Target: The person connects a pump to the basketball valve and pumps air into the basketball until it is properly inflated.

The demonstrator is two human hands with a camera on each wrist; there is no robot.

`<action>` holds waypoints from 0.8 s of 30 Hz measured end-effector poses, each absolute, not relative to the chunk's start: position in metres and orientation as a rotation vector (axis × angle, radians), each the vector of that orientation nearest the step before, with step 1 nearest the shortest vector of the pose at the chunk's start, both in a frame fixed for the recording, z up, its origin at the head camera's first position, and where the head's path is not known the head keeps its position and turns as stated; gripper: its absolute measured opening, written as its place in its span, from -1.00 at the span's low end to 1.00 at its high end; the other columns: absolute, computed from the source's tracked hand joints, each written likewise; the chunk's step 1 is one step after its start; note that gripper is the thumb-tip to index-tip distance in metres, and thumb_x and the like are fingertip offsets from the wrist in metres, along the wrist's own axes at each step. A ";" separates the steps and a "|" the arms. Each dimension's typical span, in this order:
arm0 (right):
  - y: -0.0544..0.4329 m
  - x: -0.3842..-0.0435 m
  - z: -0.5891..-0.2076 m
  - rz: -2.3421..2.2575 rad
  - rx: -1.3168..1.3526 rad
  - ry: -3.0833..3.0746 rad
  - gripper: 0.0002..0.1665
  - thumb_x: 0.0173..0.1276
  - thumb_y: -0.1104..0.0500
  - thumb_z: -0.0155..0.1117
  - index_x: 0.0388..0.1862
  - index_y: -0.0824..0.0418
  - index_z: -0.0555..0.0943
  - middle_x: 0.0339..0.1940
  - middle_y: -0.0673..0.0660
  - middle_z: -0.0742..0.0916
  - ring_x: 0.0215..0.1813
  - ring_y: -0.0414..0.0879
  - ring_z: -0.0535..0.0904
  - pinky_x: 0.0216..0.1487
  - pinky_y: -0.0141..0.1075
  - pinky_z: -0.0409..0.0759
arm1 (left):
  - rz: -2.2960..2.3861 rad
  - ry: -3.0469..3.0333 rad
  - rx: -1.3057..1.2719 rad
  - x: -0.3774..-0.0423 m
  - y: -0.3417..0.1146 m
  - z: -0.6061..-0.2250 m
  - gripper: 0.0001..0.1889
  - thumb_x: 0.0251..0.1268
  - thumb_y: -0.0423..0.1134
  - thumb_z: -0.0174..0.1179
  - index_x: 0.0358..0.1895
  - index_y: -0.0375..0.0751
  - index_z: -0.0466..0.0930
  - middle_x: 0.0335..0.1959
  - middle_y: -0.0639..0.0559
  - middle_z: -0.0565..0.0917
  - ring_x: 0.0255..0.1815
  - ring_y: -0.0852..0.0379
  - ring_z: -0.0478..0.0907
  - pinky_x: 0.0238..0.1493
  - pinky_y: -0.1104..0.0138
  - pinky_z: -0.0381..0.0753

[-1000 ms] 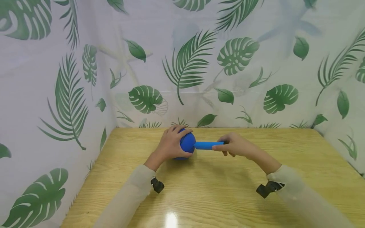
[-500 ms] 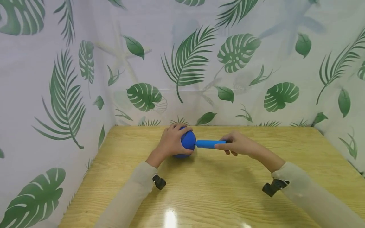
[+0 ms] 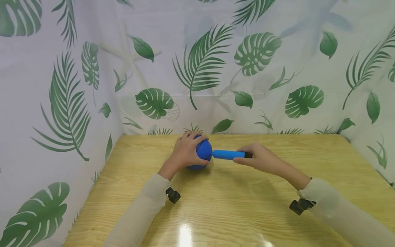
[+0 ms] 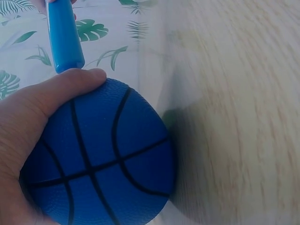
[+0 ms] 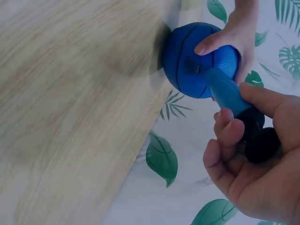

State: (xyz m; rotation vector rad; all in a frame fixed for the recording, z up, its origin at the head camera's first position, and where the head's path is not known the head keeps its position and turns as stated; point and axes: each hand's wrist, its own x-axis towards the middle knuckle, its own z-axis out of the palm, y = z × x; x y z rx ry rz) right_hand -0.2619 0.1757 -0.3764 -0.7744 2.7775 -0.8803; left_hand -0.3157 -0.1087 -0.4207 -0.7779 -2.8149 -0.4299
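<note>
A small blue basketball [image 4: 101, 154] with black lines sits on the wooden table. My left hand [image 3: 185, 151] grips it from the left, fingers over the top and thumb along the near side. From the right, a blue hand pump [image 3: 228, 154] with a black handle [image 5: 262, 140] points at the ball. The pump's narrow tip meets the ball's right side; whether it is inside the ball is hard to see. My right hand [image 3: 260, 156] holds the pump near its handle end, with thumb and fingertips around it in the right wrist view.
The wooden table [image 3: 216, 209] reaches back to a white cloth wall [image 3: 265, 103] printed with green leaves. Another stretch of leaf-printed cloth [image 3: 21, 137] stands along the left side. Small black cameras [image 3: 173, 195] are strapped at both wrists.
My right hand has drawn slightly to the right, and more of the pump's black end shows. My left hand keeps its hold on the ball. The head view has tilted down a little.
</note>
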 end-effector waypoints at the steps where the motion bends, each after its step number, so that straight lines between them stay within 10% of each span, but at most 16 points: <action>1: 0.175 -0.260 -0.377 -0.839 -0.799 2.818 -0.75 0.46 0.02 0.35 -0.13 0.19 0.73 -0.58 -0.05 0.53 -0.53 -0.20 0.37 -0.46 -0.36 0.34 | -0.424 -2.818 -0.777 -0.316 -0.108 -0.421 -0.09 -0.12 0.28 0.55 0.42 0.20 0.44 0.46 -0.05 0.41 0.47 -0.22 0.29 0.31 -0.21 0.43; 7: 0.173 -0.251 -0.383 -0.436 -1.166 3.136 -0.71 0.40 0.00 0.41 -0.09 0.18 0.70 -0.51 -0.05 0.58 -0.49 -0.24 0.39 -0.42 -0.35 0.37 | -0.400 -2.845 -0.766 -0.316 -0.106 -0.420 -0.06 -0.11 0.31 0.53 0.44 0.20 0.42 0.46 -0.05 0.39 0.48 -0.20 0.28 0.31 -0.20 0.43; 14: 0.176 -0.251 -0.395 -0.069 -1.663 3.346 -0.29 0.59 -0.27 -0.32 -0.09 0.22 0.63 -0.50 0.05 0.54 -0.58 -0.21 0.37 -0.54 -0.37 0.39 | -0.236 -2.783 -0.759 -0.313 -0.095 -0.417 -0.11 -0.09 0.38 0.46 0.40 0.17 0.47 0.42 -0.05 0.45 0.46 -0.18 0.33 0.35 -0.20 0.40; 20: 0.180 -0.248 -0.395 0.028 -1.672 3.329 -0.59 0.26 0.02 0.55 -0.08 0.24 0.64 -0.48 0.07 0.55 -0.55 -0.16 0.42 -0.49 -0.31 0.47 | -0.091 -2.733 -0.810 -0.312 -0.083 -0.423 -0.19 -0.03 0.42 0.41 0.36 0.26 0.52 0.42 -0.02 0.46 0.46 -0.18 0.33 0.38 -0.22 0.38; 24: 0.185 -0.246 -0.394 0.043 -1.657 3.306 -0.61 0.35 -0.04 0.45 -0.08 0.24 0.65 -0.50 0.05 0.55 -0.55 -0.18 0.42 -0.47 -0.31 0.48 | -0.076 -2.748 -0.794 -0.313 -0.076 -0.425 -0.23 -0.01 0.40 0.41 0.33 0.28 0.54 0.41 0.00 0.48 0.46 -0.17 0.33 0.39 -0.21 0.37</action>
